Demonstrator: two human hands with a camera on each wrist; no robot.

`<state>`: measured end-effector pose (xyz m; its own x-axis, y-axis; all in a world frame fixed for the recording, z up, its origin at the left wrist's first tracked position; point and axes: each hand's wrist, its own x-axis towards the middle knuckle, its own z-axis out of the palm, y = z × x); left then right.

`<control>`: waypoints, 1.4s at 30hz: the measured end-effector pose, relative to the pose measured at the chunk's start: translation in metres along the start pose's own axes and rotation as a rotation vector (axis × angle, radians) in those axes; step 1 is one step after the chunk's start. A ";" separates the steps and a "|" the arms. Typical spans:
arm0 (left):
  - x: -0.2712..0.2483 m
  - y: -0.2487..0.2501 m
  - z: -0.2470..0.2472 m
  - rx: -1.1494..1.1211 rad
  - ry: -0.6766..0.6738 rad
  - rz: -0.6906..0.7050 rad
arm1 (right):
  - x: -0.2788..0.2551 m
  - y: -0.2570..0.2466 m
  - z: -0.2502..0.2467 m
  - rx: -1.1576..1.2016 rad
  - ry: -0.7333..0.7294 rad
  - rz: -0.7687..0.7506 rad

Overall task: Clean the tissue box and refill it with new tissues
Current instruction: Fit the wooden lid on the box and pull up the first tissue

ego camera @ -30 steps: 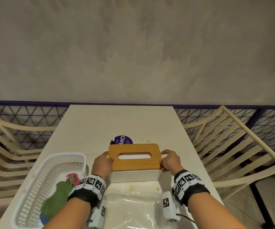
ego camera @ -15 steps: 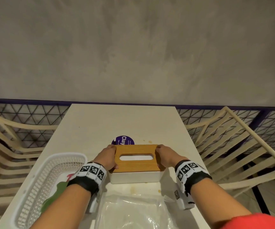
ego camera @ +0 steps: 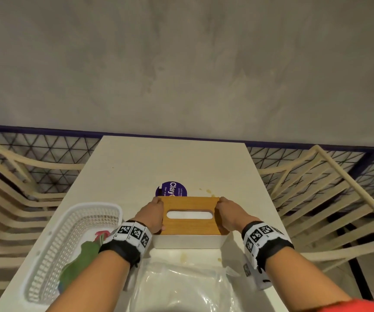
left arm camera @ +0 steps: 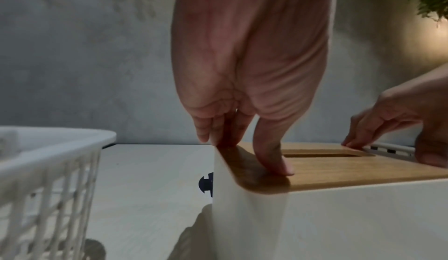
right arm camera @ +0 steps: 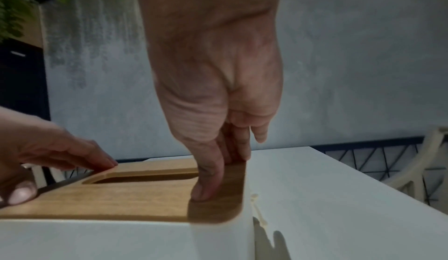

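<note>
Tissue box point(ego camera: 189, 240) is sitting on the table point(ego camera: 170, 163) just in front of the person, its wooden lid point(ego camera: 190, 226) lying flat on the white body with the slot showing white beneath. Left hand point(ego camera: 151, 216) is gripping the lid's left end, thumb pressing on top and fingers curling over the edge; right hand point(ego camera: 228, 215) is mirroring that at the right end. Half a second ago both hands were only closing in on the ends; now they are seated, so lifting the lid off is probably next. Beside the box, a white basket point(ego camera: 46, 255) is holding a green cloth point(ego camera: 80, 260), and a clear plastic bag point(ego camera: 181, 287) is lying nearest the person.
</note>
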<state>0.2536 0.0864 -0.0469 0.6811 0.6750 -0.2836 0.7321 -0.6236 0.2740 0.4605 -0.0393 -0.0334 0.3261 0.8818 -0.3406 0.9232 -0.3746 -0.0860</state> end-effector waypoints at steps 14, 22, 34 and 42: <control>-0.017 0.010 0.018 -0.214 0.133 -0.012 | 0.016 -0.068 -0.010 -0.128 0.093 -0.184; -0.021 0.009 0.023 -0.290 0.144 -0.020 | 0.019 -0.076 0.008 -0.181 0.169 -0.161; -0.009 0.016 0.012 -0.186 0.276 -0.011 | 0.031 -0.052 -0.008 0.260 0.094 -0.226; 0.014 0.038 0.020 -0.053 0.340 0.080 | 0.035 -0.044 -0.003 0.421 0.106 -0.208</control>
<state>0.2908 0.0645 -0.0590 0.6884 0.7228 0.0608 0.6688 -0.6650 0.3324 0.4319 0.0090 -0.0389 0.1825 0.9665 -0.1803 0.8156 -0.2512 -0.5213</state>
